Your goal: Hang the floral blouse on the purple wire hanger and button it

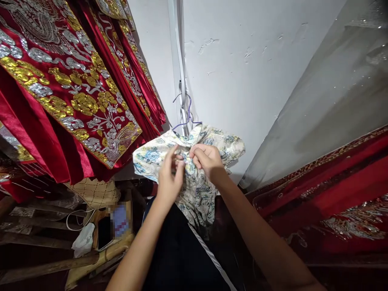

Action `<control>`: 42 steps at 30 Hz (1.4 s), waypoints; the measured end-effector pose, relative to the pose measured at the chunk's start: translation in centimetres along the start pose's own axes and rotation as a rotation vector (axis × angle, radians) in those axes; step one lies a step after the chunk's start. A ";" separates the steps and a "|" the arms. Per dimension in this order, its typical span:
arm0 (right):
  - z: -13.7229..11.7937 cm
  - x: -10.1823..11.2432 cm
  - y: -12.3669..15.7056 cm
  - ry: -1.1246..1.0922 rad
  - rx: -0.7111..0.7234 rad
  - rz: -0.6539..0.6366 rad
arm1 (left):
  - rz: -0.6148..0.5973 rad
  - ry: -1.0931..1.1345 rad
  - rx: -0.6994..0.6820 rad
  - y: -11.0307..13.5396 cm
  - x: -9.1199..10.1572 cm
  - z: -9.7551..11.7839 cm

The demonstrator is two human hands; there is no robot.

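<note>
In front of me a short-sleeved shirt (197,190) with a blue, yellow and cream floral print hangs from a purple wire hanger (189,109). Just below its collar, my right hand (208,158) is closed in a pinch at the upper front edge of the shirt. My left hand (170,173) is beside it on the left, fingers curved and apart from the thumb, close over the shirt front. Whether its fingertips touch the cloth is hard to make out. Small fastenings, if any, are hidden by my fingers.
Red garments with gold and silver embroidery (85,103) hang at the left. A wooden chair (48,264) at lower left bears a phone (104,233) and a crumpled white tissue (83,239). Red fabric under a translucent cover (303,121) stands at the right. Behind is a white wall (242,60).
</note>
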State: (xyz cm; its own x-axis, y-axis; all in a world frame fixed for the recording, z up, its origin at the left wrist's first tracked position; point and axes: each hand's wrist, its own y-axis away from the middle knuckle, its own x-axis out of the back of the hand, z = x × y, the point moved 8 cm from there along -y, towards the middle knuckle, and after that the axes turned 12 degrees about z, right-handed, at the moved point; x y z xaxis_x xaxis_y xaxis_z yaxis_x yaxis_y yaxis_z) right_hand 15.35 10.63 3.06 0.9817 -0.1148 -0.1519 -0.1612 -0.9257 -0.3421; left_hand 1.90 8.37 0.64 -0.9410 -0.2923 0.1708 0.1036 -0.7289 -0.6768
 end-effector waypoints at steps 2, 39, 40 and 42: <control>-1.0 -0.2 0.4 0.038 0.037 -0.041 | -0.027 -0.040 -0.113 -3.1 0.3 2.2; 11.2 6.2 11.7 0.204 -0.384 0.053 | -0.360 0.486 0.537 9.5 -2.5 0.1; 10.7 5.3 11.7 0.122 -0.439 -0.008 | -0.355 0.428 0.483 9.3 -2.6 0.7; 9.6 3.2 12.0 -0.035 -0.522 -0.153 | -0.284 0.309 0.376 8.6 -2.2 1.3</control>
State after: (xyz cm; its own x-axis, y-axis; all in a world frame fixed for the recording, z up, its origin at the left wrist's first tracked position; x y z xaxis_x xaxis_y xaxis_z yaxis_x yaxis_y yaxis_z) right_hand 15.60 2.66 -10.46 0.9845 0.0389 -0.1708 0.0636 -0.9879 0.1417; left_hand 5.26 1.96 -4.58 -0.9934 0.1015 0.0526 -0.1131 -0.9394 -0.3236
